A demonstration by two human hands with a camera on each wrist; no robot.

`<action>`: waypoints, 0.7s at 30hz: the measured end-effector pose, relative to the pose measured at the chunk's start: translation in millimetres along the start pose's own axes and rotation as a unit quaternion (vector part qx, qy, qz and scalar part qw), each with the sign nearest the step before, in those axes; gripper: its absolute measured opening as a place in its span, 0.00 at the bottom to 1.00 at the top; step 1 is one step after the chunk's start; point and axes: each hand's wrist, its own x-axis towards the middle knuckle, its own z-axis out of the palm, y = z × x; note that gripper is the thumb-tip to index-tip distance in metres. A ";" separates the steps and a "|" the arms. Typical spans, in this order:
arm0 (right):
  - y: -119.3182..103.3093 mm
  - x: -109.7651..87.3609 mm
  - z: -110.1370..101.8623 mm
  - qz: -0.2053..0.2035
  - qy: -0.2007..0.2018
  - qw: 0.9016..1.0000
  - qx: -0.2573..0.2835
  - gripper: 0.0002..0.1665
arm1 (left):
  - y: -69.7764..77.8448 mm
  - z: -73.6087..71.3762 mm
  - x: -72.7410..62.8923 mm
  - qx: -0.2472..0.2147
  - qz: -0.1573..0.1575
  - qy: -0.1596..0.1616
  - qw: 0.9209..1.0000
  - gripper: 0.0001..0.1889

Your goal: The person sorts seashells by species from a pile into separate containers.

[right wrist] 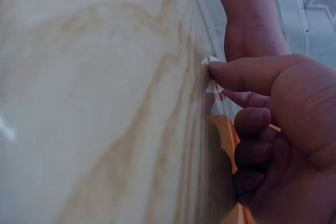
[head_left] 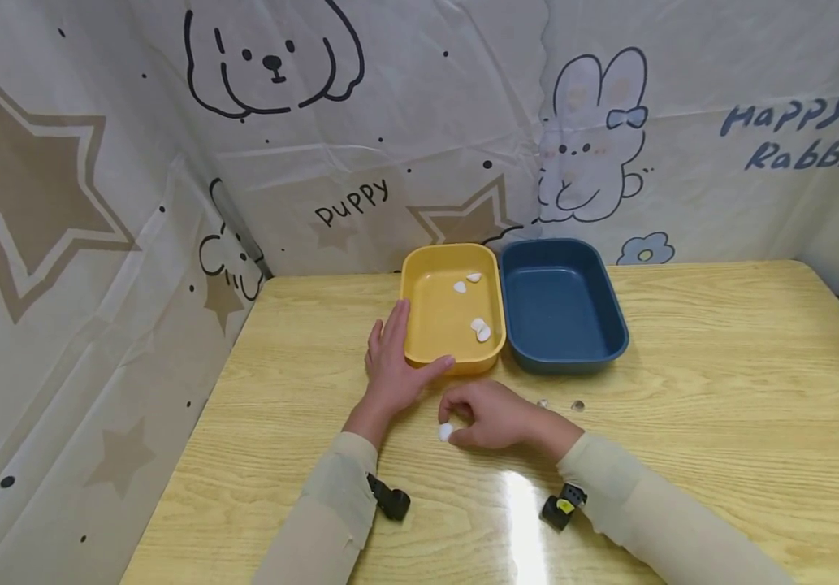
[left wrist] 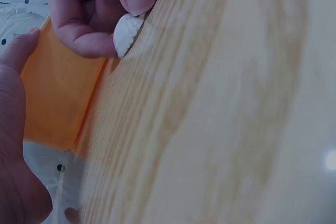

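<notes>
My right hand [head_left: 492,414] pinches a small white ribbed seashell [left wrist: 127,34] between thumb and fingertips, low over the tabletop in front of the yellow tray [head_left: 434,325]. In the right wrist view the thumb covers part of the shell [right wrist: 212,86]. My left hand [head_left: 393,366] rests against the tray's near left corner, fingers extended along its left side and thumb lying at the front rim. Several white shells [head_left: 482,330] lie inside this tray, two near the back and a small cluster toward the front right.
A dark blue tray [head_left: 558,309] stands right beside the yellow one. Just in front of it, two small objects, a dark brownish one [head_left: 577,405] and a paler one [head_left: 542,402], lie on the wooden table [head_left: 719,422]. A printed cloth [head_left: 390,146] hangs behind and at the left.
</notes>
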 end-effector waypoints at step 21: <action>-8.9 -10.6 -11.0 0.012 0.019 0.998 0.050 0.07 | 1.6 0.0 -1.0 -0.004 -0.006 -0.003 1.000 0.60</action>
